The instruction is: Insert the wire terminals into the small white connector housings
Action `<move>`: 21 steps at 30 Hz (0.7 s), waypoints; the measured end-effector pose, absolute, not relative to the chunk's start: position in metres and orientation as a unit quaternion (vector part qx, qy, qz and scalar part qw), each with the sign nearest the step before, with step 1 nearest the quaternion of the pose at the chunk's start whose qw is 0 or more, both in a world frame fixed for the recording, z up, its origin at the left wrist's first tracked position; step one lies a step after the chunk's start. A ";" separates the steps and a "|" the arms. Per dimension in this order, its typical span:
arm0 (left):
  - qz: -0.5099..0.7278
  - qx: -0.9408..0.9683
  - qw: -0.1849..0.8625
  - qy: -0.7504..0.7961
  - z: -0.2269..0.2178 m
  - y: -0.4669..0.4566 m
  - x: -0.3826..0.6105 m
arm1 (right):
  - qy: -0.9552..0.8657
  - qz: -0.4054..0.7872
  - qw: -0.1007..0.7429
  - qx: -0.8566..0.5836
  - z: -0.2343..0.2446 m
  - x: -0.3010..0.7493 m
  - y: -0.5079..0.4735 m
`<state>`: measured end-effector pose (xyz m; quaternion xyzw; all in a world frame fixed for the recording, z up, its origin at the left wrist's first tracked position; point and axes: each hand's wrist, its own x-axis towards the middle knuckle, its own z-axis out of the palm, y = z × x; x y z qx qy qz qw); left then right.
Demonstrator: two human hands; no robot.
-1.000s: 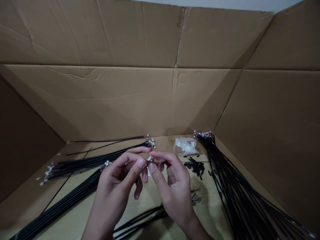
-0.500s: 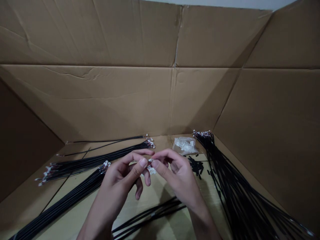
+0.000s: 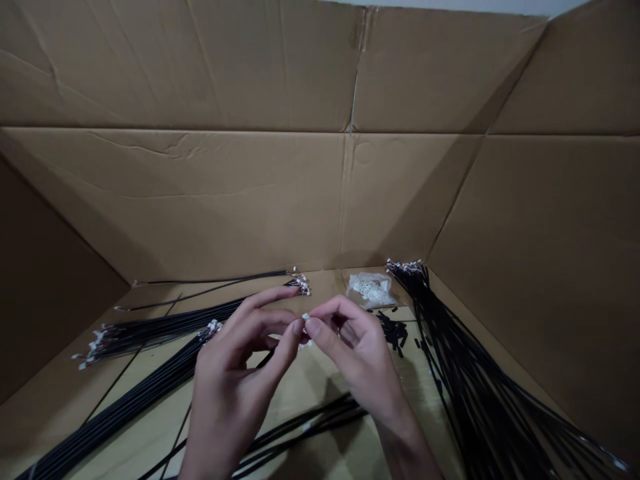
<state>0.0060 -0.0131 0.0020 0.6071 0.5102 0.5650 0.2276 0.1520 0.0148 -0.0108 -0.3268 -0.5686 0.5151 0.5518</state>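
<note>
At the middle, the fingertips of my two hands meet around a small white connector [image 3: 306,317]. My right hand [image 3: 357,360] pinches it between thumb and forefinger. Thumb and forefinger of my left hand [image 3: 240,373] are pressed together at the connector's left side, while its other fingers are curved and raised. A dark strip that looks like a black cable [image 3: 265,360] shows below the left fingers; most of it is hidden by the hand. Behind the fingertips, small white pieces [image 3: 305,345] lie on the table, mostly covered.
Bundles of black cables with white connectors lie at left [image 3: 145,380], back left [image 3: 180,317] and right [image 3: 470,380]. A clear bag of white pieces [image 3: 371,289] and short black tubes [image 3: 393,331] lie behind my right hand. Loose cables [image 3: 320,417] lie in front. Cardboard walls [image 3: 240,200] surround the table.
My left hand has turned, and its lower fingers have lifted from hanging down to curving above. The white connector now points more upright between the fingertips. My right hand has hardly moved.
</note>
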 end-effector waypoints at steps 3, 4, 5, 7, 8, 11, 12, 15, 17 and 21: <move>0.585 0.588 0.199 0.522 0.006 -0.021 0.015 | -0.537 0.552 0.555 -0.315 -0.012 0.152 0.014; 0.589 0.581 0.196 0.527 0.008 -0.023 0.018 | -0.524 0.565 0.558 -0.308 -0.012 0.152 0.014; 0.590 0.574 0.195 0.533 0.009 -0.025 0.020 | -0.508 0.580 0.563 -0.299 -0.013 0.152 0.014; 0.587 0.568 0.191 0.545 0.012 -0.029 0.022 | -0.472 0.614 0.570 -0.276 -0.014 0.152 0.013; 0.582 0.572 0.186 0.548 0.013 -0.030 0.023 | -0.454 0.631 0.570 -0.267 -0.014 0.152 0.012; 0.563 0.600 0.152 0.548 0.013 -0.033 0.020 | -0.416 0.669 0.559 -0.257 -0.011 0.153 0.010; 0.556 0.611 0.138 0.546 0.012 -0.034 0.019 | -0.409 0.677 0.554 -0.260 -0.010 0.153 0.010; 0.525 0.650 0.096 0.541 0.009 -0.035 0.017 | -0.408 0.687 0.534 -0.276 -0.004 0.156 0.010; 0.509 0.677 0.058 0.528 0.007 -0.035 0.016 | -0.410 0.690 0.520 -0.293 -0.002 0.157 0.010; 0.488 0.704 -0.006 0.516 0.003 -0.035 0.013 | -0.402 0.700 0.502 -0.310 -0.001 0.159 0.011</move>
